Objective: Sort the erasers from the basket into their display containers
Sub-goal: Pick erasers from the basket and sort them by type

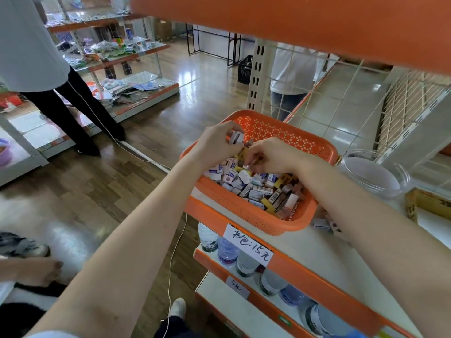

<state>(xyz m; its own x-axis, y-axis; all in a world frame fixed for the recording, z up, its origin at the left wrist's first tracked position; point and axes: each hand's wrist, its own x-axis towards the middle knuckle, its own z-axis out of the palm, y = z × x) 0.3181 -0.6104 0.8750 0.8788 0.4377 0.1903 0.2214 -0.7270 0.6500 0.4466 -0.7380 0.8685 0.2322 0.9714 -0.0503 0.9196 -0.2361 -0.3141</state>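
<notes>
An orange perforated basket [246, 211] sits on the white shelf, filled with several small boxed erasers [253, 189] in white, blue, yellow and brown wrappers. My left hand [217, 142] hovers over the basket's far left side and grips a small stack of erasers [236, 137]. My right hand [273, 154] is just beside it over the pile, fingers curled and pinching a brown-and-yellow eraser [253, 160]. A clear round plastic container [373, 174] stands to the right of the basket. A yellow cardboard display box [427, 203] lies further right.
A few loose erasers [324, 224] lie on the shelf [305, 245] by my right forearm. An orange shelf board [292, 23] hangs overhead. Water bottles [227, 250] stand on the lower shelf. Other people stand on the wooden floor at left and behind the wire grid.
</notes>
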